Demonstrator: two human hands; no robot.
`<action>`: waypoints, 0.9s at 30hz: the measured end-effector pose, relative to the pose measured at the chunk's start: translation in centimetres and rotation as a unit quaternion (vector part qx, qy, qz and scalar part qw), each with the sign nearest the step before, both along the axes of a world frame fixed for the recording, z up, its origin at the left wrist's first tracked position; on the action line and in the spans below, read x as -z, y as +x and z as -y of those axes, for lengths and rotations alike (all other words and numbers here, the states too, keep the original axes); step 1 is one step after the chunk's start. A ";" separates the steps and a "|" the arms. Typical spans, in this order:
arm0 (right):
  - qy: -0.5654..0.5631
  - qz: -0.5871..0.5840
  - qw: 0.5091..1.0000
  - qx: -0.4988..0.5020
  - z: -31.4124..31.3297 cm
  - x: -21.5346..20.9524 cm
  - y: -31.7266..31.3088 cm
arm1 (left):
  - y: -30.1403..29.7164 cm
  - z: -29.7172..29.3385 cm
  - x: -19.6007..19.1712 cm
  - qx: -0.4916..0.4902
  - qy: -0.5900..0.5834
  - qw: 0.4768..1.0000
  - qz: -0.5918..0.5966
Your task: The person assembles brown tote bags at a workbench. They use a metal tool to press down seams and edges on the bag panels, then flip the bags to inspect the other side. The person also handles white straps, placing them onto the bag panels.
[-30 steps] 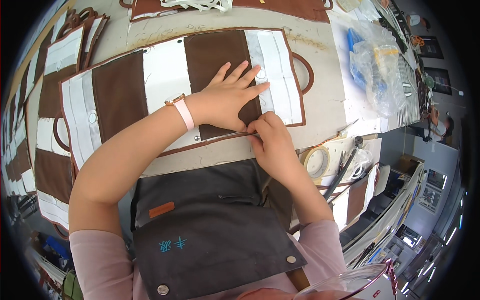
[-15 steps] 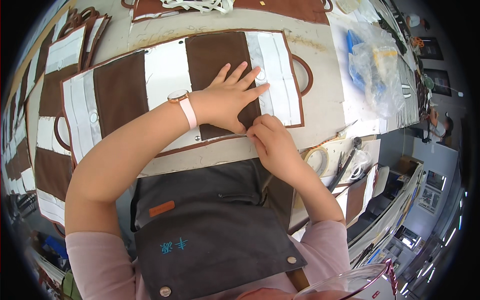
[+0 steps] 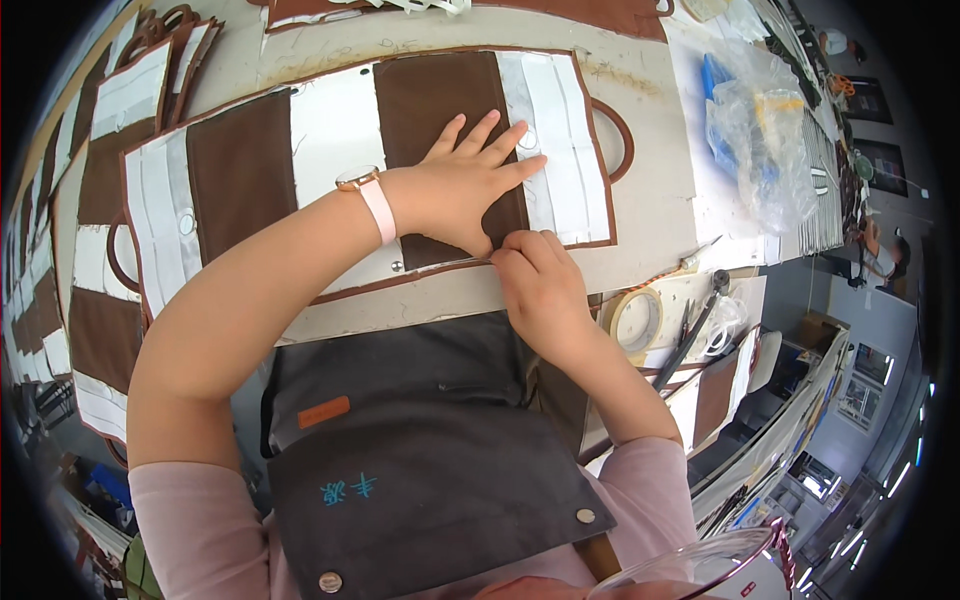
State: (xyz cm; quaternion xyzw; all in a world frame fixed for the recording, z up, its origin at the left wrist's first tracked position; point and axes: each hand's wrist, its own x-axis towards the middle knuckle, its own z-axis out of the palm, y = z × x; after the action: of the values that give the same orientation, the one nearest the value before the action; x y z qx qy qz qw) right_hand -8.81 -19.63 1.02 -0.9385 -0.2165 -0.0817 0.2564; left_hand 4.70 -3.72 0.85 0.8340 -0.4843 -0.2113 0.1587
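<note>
The panel (image 3: 335, 140) lies flat on the tabletop (image 3: 655, 150). The left hand (image 3: 455, 195) presses on it, spread wide; the right hand (image 3: 543, 290) pinches its near edge (image 3: 370, 288). The step looks like edge work, and the next move calls for a steady pinch

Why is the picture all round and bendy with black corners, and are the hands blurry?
In the head view, the fisheye lens leaves black corners and bends edges near the rim; also in the head view, the left hand and right hand look fairly sharp, and the crumpled clear plastic has shiny highlights.
</note>
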 end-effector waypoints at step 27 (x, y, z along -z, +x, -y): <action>0.049 -0.046 0.996 0.051 -1.5 0.4 -0.7 | 0.6 -0.3 -0.4 0.036 0.033 0.999 0.000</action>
State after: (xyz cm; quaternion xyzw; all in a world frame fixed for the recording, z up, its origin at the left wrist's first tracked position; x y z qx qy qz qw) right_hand -9.54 -18.13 0.59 -0.9375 -0.1522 -0.0613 0.3069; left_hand 5.26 -3.42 1.24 0.8211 -0.5064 -0.2329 0.1230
